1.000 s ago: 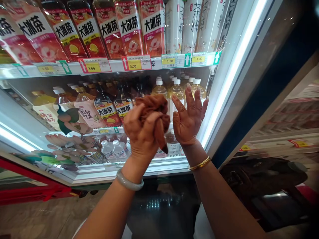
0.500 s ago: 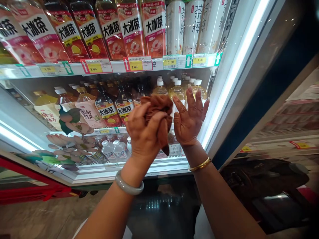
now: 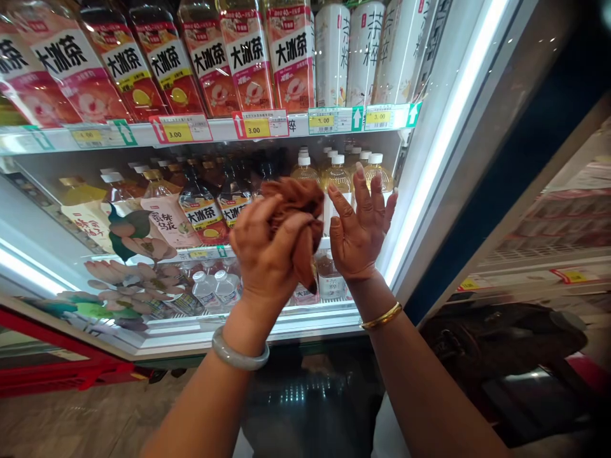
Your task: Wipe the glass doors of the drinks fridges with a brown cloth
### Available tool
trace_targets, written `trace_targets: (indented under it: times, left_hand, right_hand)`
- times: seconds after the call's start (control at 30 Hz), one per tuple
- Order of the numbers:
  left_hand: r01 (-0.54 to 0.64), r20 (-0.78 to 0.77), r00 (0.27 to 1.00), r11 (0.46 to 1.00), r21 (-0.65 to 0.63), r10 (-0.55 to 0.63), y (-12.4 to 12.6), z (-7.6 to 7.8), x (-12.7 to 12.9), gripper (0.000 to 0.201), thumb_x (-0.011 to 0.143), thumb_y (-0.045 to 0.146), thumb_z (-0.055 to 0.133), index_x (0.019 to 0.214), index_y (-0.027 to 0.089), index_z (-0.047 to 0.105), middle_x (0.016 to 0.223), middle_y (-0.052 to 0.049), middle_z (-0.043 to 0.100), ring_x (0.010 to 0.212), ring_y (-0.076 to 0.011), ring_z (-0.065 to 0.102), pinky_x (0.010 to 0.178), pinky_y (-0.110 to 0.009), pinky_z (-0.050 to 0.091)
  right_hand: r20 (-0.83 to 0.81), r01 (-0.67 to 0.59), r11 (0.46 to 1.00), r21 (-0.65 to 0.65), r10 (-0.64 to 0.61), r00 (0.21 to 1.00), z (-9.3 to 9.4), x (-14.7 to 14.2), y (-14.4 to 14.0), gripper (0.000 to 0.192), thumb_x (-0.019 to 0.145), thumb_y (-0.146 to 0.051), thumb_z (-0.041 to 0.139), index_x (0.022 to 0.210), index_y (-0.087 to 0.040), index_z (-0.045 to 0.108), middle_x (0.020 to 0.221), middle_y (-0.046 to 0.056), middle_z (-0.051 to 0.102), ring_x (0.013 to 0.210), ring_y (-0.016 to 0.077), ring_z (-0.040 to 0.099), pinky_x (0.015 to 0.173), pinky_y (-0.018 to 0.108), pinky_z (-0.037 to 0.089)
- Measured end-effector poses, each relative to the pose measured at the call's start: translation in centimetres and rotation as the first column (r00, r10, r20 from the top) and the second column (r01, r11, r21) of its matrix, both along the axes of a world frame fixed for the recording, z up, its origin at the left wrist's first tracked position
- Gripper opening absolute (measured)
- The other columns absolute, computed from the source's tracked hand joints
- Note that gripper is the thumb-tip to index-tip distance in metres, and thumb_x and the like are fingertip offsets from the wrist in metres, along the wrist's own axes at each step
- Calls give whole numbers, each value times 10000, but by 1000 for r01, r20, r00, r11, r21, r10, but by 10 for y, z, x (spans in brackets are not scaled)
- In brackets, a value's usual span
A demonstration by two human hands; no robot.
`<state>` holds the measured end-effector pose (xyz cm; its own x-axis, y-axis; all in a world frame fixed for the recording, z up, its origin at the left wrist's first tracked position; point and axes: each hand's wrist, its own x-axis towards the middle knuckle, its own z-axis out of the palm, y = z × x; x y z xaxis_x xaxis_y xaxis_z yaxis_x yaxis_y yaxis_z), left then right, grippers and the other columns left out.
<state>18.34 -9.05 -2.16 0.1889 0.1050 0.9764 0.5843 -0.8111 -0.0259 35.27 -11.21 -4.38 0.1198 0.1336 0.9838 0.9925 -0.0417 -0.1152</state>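
Shelf rail (image 3: 223,131): we take this upper shelf edge as the landmark for every place.
Brown cloth (image 3: 296,196): we see one, bunched and creased, below the right part of the rail, its loose tail hanging lowest.
Left hand (image 3: 258,251): ours, below the rail, fingers curled around the cloth and grasping it.
Right hand (image 3: 361,236): ours, below the rail's right end, holding nothing, fingers spread (whether its palm touches anything, we cannot tell).
Cloth tail: we judge that the cloth could slip if our left fingers loosen, because it is wadded rather than folded; the dangling end could also snag.
Bangles: we count two, one grey (image 3: 238,357) and one gold (image 3: 382,317), both well below the rail; they look hard, so a quick wrist turn could knock either against the cabinet frame (image 3: 443,210).
Price tags (image 3: 179,131): we count five yellow patches along the rail.
Tea bottles (image 3: 292,54): we count seven with big black characters, standing above the rail, the leftmost cut off.
White bottles (image 3: 333,57): we count three, above the rail's right end.
White-capped bottles (image 3: 338,173): we count three in front, below the rail's right part (those behind overlap too much).
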Motion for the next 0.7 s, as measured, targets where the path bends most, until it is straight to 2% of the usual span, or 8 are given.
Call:
trace_targets:
  times: [0.1, 0.2, 0.27, 0.37, 0.43, 0.57, 0.63, 0.7]
  left_hand:
    - [-85, 201, 975, 994, -62, 96, 9, 16, -19, 314, 947, 418, 688, 1241, 310, 714, 1408, -107, 574, 1367, -345, 511, 1177, -576, 375]
    - [-158, 275, 946, 985, -76, 173, 14, 13, -20, 332, 959, 435, 668, 1256, 291, 703, 1398, -114, 576, 1353, -347, 521, 1172, -611, 372]
    - [-147, 222, 964, 989, -14, 146, 11, -1, -9, 257, 974, 370, 658, 1211, 295, 723, 1375, -110, 593, 1339, -321, 535, 1170, -589, 390]
    - [-44, 60, 997, 995, 86, 39, 2, -24, 13, 214, 953, 308, 690, 1161, 318, 738, 1338, -90, 631, 1361, -296, 520, 1213, -570, 363]
    - [6, -20, 1000, 994, 106, -4, 0, -30, 18, 224, 945, 294, 699, 1164, 328, 735, 1326, -82, 646, 1370, -286, 509, 1227, -567, 356]
    - [-53, 97, 994, 993, 105, 43, 10, -10, -1, 288, 943, 317, 714, 1231, 320, 720, 1380, -90, 591, 1355, -308, 518, 1156, -556, 437]
    - [-101, 205, 975, 994, 41, 90, 16, 2, -14, 308, 973, 331, 676, 1278, 300, 701, 1415, -96, 559, 1374, -326, 500, 1160, -581, 416]
    - [-118, 255, 960, 993, 0, 114, 19, 5, -16, 308, 992, 332, 647, 1290, 272, 694, 1426, -111, 546, 1379, -333, 490, 1177, -597, 389]
  right_hand:
    - [19, -32, 999, 36, 31, 999, 0, 1, 1, 498, 1064, -421, 293, 1509, -396, 514, 1674, -13, 428, 1640, 205, 212, 1350, 541, 111]
    - [60, -44, 995, 84, 39, 997, 0, 3, 4, 493, 1069, -416, 304, 1511, -369, 515, 1670, 1, 436, 1634, 202, 230, 1349, 528, 119]
    - [74, -32, 993, 113, 23, 997, 0, 4, 6, 495, 1068, -425, 295, 1509, -377, 516, 1663, -2, 448, 1633, 193, 235, 1349, 513, 120]
    - [62, -2, 997, 80, -3, 998, -1, 4, 5, 507, 1066, -429, 278, 1530, -409, 482, 1670, -24, 433, 1634, 193, 230, 1339, 532, 161]
    - [38, 7, 999, 33, -8, 999, -1, 3, 4, 513, 1067, -427, 271, 1542, -413, 465, 1674, -26, 425, 1637, 205, 224, 1327, 560, 196]
    - [42, 10, 999, 45, -12, 999, -1, 2, 2, 506, 1069, -422, 276, 1529, -404, 485, 1668, -16, 434, 1635, 206, 229, 1334, 547, 176]
    - [63, 0, 997, 73, -4, 998, 0, 2, 3, 503, 1073, -419, 272, 1525, -389, 491, 1668, -12, 432, 1634, 202, 232, 1335, 556, 166]
    - [73, 2, 996, 87, -8, 997, 0, 2, 4, 507, 1079, -425, 253, 1519, -369, 499, 1662, -2, 440, 1633, 205, 233, 1328, 580, 172]
